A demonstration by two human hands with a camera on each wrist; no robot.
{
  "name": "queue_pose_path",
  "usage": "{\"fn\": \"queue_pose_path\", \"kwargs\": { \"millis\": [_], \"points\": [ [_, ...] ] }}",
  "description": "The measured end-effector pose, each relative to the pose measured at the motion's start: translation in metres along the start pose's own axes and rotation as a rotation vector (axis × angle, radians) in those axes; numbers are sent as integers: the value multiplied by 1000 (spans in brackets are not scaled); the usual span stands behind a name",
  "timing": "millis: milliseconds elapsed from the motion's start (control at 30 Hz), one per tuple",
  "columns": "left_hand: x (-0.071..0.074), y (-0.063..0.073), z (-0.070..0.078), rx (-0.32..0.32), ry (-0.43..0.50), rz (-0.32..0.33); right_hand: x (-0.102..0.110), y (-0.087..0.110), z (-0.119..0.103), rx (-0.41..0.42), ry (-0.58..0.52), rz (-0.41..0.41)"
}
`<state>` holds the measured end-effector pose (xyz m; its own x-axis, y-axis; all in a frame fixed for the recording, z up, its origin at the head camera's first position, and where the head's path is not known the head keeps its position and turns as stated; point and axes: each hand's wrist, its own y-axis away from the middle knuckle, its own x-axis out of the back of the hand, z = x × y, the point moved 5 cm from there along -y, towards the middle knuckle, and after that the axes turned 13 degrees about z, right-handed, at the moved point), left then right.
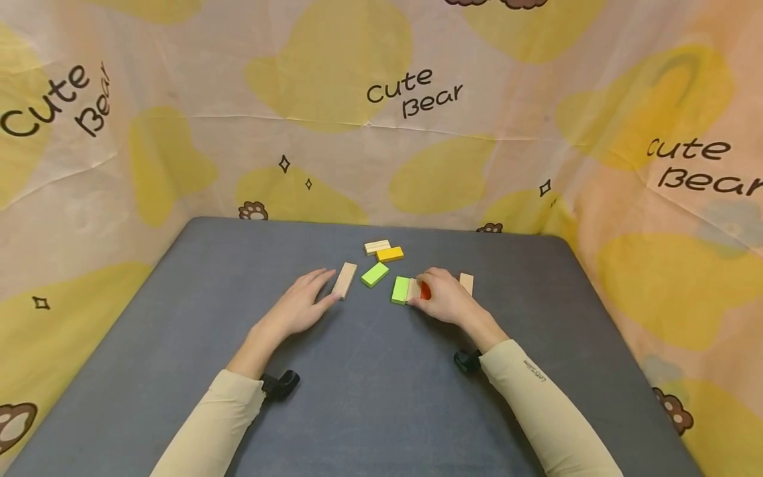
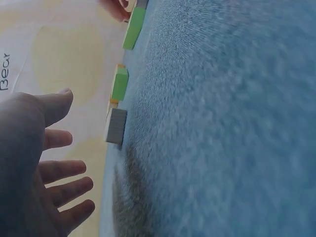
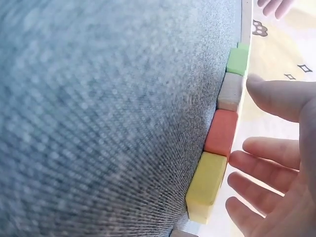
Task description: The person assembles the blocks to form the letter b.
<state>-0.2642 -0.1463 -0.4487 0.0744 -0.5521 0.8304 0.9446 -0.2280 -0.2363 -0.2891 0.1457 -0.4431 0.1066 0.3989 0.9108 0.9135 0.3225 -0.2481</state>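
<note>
Red block just beside loose-fingered right hand, wooden block beside straight-fingered left hand.

Looks forward and down from head over grey tabletop. Skims close from wrist cameras, turned sideways; shares lime-green end block.

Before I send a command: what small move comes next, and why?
Probably curl the left hand round the plain block beside it: the hand is open, and that block lies apart from the row of blocks by the right hand.
</note>
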Motion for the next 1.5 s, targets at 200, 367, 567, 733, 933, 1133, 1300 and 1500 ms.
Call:
{"fn": "queue_pose_path", "kwargs": {
  "millis": [200, 367, 567, 733, 933, 1133, 1300, 1500],
  "points": [
    [-6, -8, -2, -1, 47, 11, -4, -2, 0, 16, -7, -7],
    [-12, -13, -5, 6, 59, 2, -8, -5, 1, 26, -16, -17],
    [-14, -23, -9, -16, 82, -11, -8, -7, 4, 18, -51, -28],
    [-14, -28, -12, -18, 83, -38, -8, -7, 5, -7, -98, -37],
    [-15, -27, -14, -31, 69, -53, -7, -6, 5, -19, -148, -26],
    [-14, -28, -13, -13, 80, -43, 1, -5, 4, -19, -185, 4],
    [-15, -30, -14, 9, 83, -36, 7, -2, 0, -25, -208, 16],
    [-15, -29, -14, 26, 83, -28, 13, 3, -12, -7, -271, 34]
  ]
}}
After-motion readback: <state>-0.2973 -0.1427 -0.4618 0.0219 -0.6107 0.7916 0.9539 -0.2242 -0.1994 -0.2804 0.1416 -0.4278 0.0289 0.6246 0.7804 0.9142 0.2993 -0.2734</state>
